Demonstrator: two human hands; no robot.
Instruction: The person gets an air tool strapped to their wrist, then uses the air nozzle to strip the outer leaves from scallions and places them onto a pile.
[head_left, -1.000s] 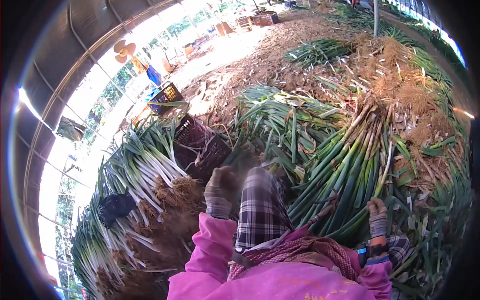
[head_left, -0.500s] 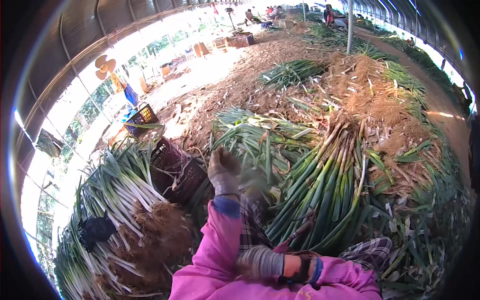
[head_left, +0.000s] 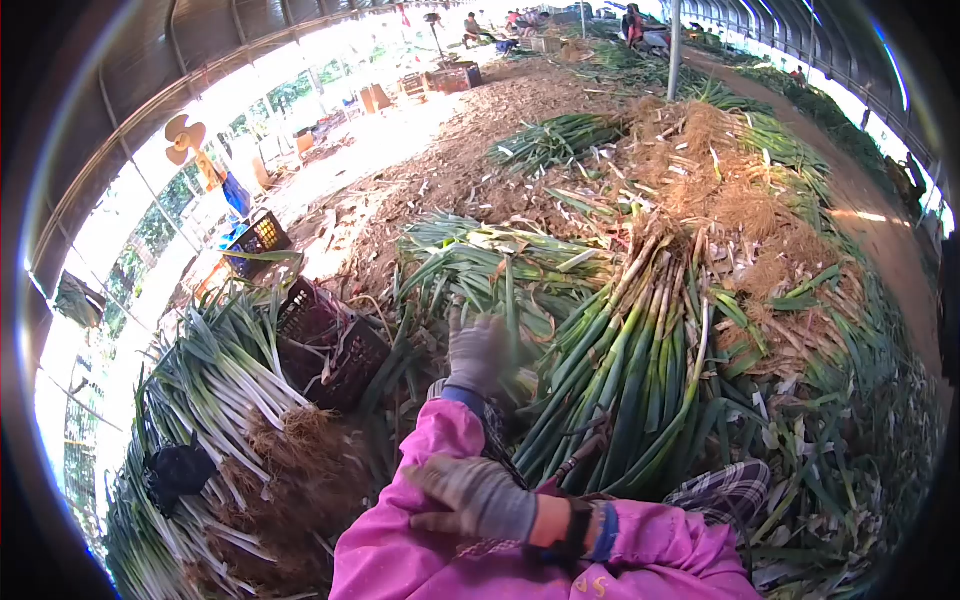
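My left hand [head_left: 478, 355], in a grey work glove, is raised beside the leafy ends of a fanned bundle of green onions [head_left: 640, 350]. Its fingers look apart, partly blurred, with nothing visible in them. Across my left forearm lies my right hand [head_left: 480, 498], also gloved, its fingers stretched out and touching the pink sleeve [head_left: 425, 480]. Below the bundle, near my lap, a thin dark handle-like thing [head_left: 580, 455] rests on the leaves. To the left is a pile of green onions [head_left: 230, 390] with white stalks and brown roots.
A dark plastic crate [head_left: 335, 355] stands beside the left pile, with another crate [head_left: 258, 240] behind it. A black bundle [head_left: 180, 472] lies on the onions. More rooted onions [head_left: 750, 215] cover the right side. A fan [head_left: 190, 145] and several people are farther off.
My right hand has moved up from my lap onto my left forearm, fingers extending. My left hand has shifted slightly right and down, and the view has turned a little.
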